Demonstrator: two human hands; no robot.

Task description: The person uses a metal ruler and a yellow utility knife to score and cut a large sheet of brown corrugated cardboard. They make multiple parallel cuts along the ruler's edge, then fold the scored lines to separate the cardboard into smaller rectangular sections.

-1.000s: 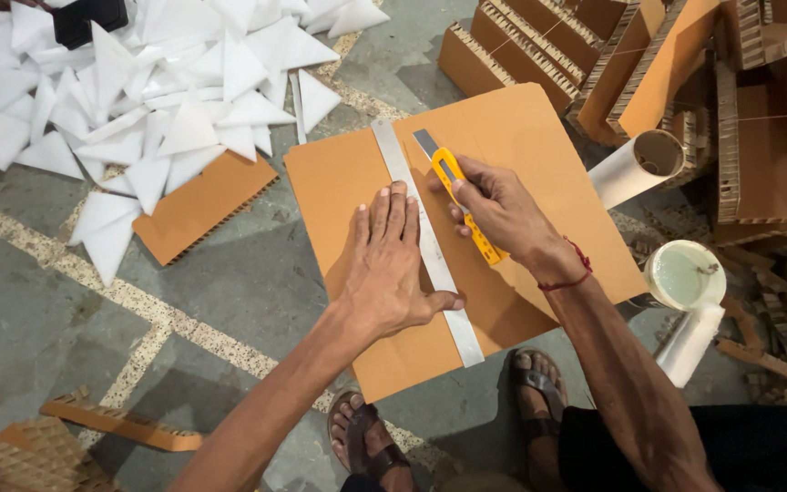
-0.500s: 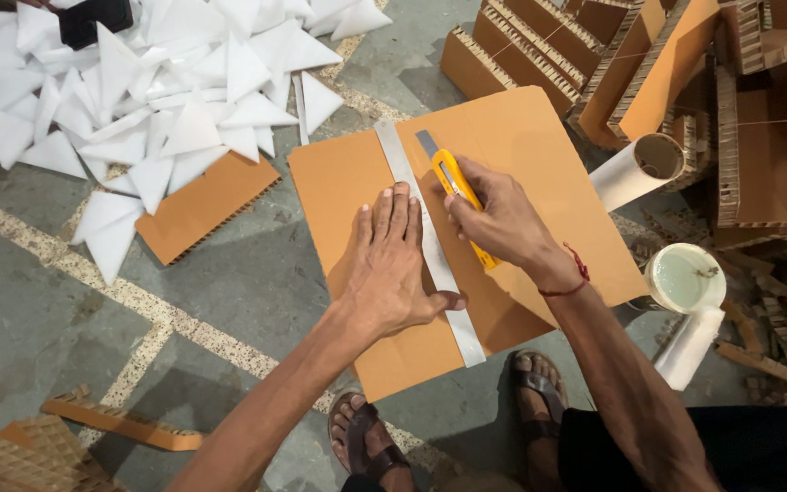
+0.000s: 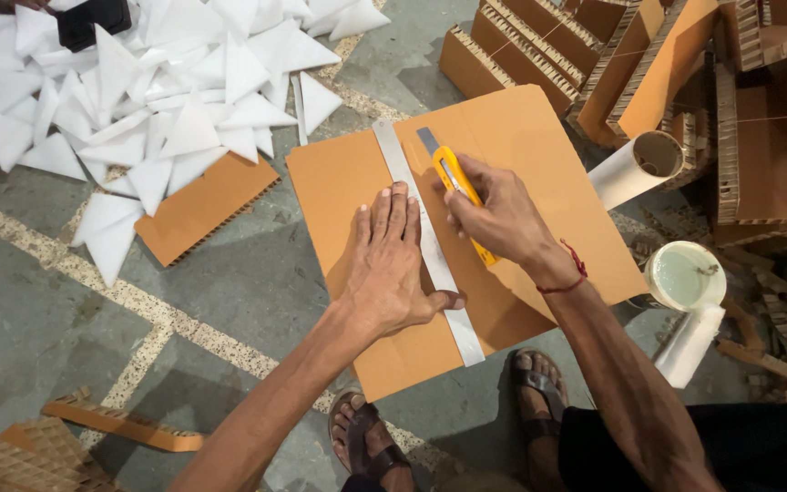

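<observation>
A brown cardboard sheet (image 3: 539, 137) lies flat on the floor. Across it runs a long metal ruler (image 3: 396, 157). My left hand (image 3: 393, 264) presses flat on the ruler and the cardboard, fingers together and pointing away from me. My right hand (image 3: 494, 214) grips a yellow utility knife (image 3: 448, 169), its blade end resting on the cardboard just right of the ruler's edge near the far end.
A heap of white paper triangles (image 3: 166, 82) covers the floor at the upper left, beside a smaller honeycomb board (image 3: 207, 205). Stacked honeycomb cardboard pieces (image 3: 649, 55) stand at the upper right. A paper roll (image 3: 635, 169), a white container (image 3: 685, 273) and my sandalled feet (image 3: 366, 437) are close.
My right hand has kept the knife beside the ruler, shifting only slightly along it. My left hand stays pressed on the ruler.
</observation>
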